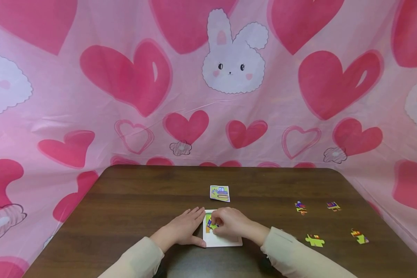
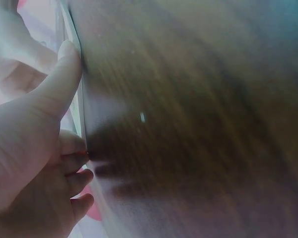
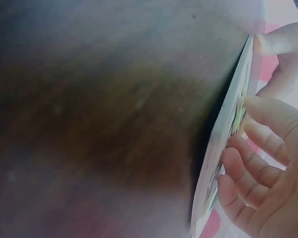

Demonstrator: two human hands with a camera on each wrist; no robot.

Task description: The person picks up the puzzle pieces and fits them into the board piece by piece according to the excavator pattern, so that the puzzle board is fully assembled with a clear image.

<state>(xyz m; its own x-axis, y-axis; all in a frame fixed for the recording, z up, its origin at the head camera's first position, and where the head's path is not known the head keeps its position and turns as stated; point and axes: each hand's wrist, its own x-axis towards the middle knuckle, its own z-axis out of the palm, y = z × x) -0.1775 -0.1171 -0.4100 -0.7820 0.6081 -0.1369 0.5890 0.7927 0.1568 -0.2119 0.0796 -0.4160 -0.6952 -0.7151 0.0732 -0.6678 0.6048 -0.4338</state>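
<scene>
A white puzzle board [image 1: 222, 242] lies on the table, with colourful jigsaw pieces [image 1: 208, 219] filling part of its upper left. My left hand [image 1: 182, 228] rests along the board's left side, fingers straight, its thumb at the near left corner. Over the board, my right hand [image 1: 232, 222] has curled fingers and pinches a yellow-green puzzle piece [image 1: 214, 227] against the surface. The right wrist view shows the thumb and fingertips close on the board [image 3: 213, 153]; the hand hides much of the board's right half.
Beyond the board lies a small picture card [image 1: 220, 193] showing a blue vehicle. Several loose puzzle pieces are spread at the right, among them a yellow-green one [image 1: 314, 240] and a red-and-yellow one [image 1: 359, 236]. A pink heart-patterned cloth [image 1: 194, 96] hangs behind the dark wooden table [image 1: 125, 200].
</scene>
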